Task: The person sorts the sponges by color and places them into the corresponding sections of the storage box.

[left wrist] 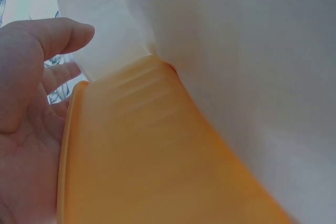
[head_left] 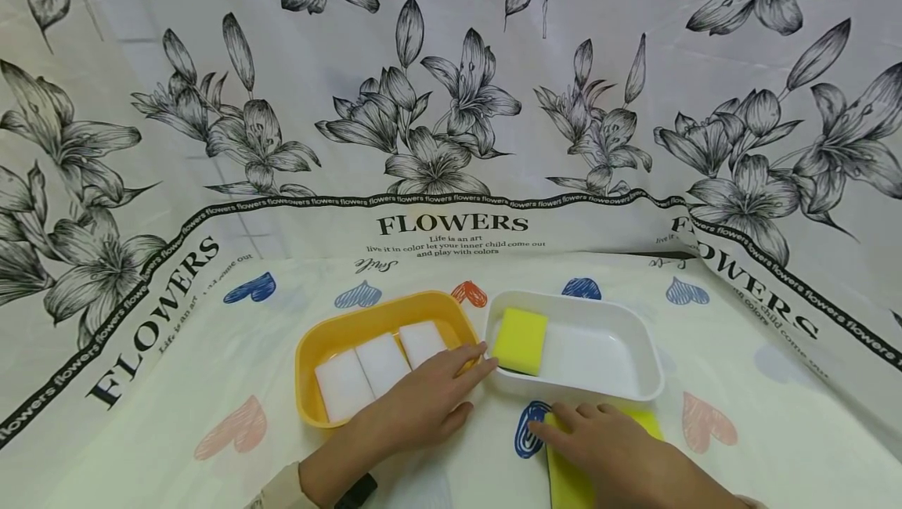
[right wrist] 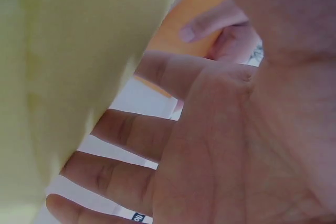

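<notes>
My left hand [head_left: 423,399] reaches over the near right corner of an orange-yellow tub [head_left: 304,372], fingers stretched toward the white tub's left rim. In the left wrist view its palm [left wrist: 26,129] lies along the orange tub's rim [left wrist: 76,129]. Three white sponge blocks [head_left: 343,385] lie in that tub. A yellow sponge [head_left: 521,337] with a dark underside sits at the left end of the white tub [head_left: 599,348]. My right hand [head_left: 606,446] rests on a flat yellow sheet, perhaps cloth [head_left: 567,481], its fingers [right wrist: 131,129] spread and fairly straight at the sheet's edge.
Both tubs stand side by side on a white tablecloth printed with hearts [head_left: 232,427]. A flower-printed curtain [head_left: 437,117] hangs behind and along both sides. Something small and black [head_left: 357,491] shows beneath the left wrist.
</notes>
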`<action>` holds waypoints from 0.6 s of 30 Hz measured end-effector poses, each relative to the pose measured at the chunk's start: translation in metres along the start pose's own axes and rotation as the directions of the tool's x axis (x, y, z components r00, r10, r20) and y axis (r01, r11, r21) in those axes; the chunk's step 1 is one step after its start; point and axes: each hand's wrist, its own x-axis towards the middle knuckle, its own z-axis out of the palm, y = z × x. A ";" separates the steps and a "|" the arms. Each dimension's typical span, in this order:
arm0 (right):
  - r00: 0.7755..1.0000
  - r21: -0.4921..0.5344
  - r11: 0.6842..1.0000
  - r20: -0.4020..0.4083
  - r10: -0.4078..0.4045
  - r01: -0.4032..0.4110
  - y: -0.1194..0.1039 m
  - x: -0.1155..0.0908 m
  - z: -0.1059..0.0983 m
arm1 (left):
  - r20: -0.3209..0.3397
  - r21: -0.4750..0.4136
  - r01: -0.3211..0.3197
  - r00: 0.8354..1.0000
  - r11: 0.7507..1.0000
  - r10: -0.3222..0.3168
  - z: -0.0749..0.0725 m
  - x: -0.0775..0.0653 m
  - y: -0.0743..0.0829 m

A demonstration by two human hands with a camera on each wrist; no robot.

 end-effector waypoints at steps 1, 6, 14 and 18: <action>1.000 0.001 1.000 0.001 0.000 0.000 0.000 0.000 0.000 | 0.001 0.000 0.000 1.000 1.000 0.000 0.000 0.000 0.000; 1.000 -0.022 1.000 0.003 -0.004 0.004 0.000 0.001 -0.001 | 0.004 0.002 0.000 1.000 1.000 0.000 -0.001 0.000 0.000; 1.000 -0.029 1.000 -0.002 -0.011 0.011 -0.003 0.000 -0.003 | 0.003 0.004 0.004 1.000 1.000 -0.004 -0.001 0.000 0.001; 0.999 -0.053 0.998 -0.025 -0.037 0.036 -0.004 -0.003 -0.003 | 0.001 0.003 0.004 1.000 1.000 -0.004 -0.001 0.000 0.001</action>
